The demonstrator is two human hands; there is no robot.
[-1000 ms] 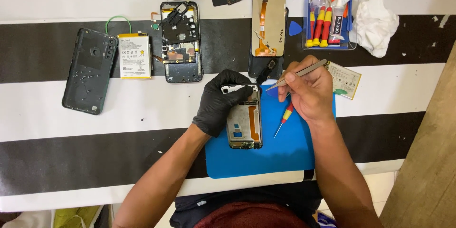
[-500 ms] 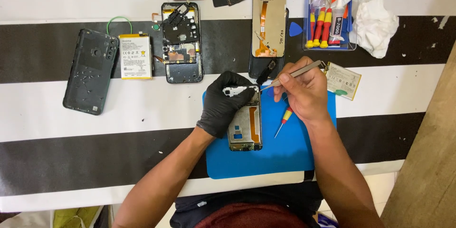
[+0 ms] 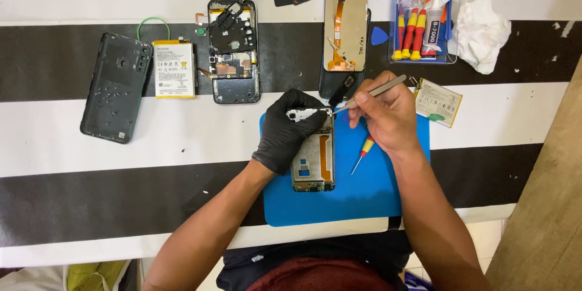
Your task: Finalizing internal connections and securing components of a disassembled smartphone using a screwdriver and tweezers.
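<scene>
My left hand (image 3: pixel 290 130), in a black glove, grips the upper part of an opened phone frame (image 3: pixel 314 160) that lies on a blue work mat (image 3: pixel 364 197). My right hand (image 3: pixel 388 115) is bare and pinches metal tweezers (image 3: pixel 371 93), whose tip points at the frame's top right corner. A small red and yellow screwdriver (image 3: pixel 362 150) lies on the mat just under my right hand.
On the striped cloth lie a dark back cover (image 3: pixel 115 86), a white battery (image 3: pixel 173 68), an open phone body (image 3: pixel 234 51), a display panel with orange flex (image 3: pixel 344 24), a clear tray of screwdrivers (image 3: pixel 421 24), a crumpled white cloth (image 3: pixel 482 33) and a second battery (image 3: pixel 438 102).
Both hands have stayed on the phone frame; the tweezers have shifted slightly, their tip staying near the frame's top edge.
</scene>
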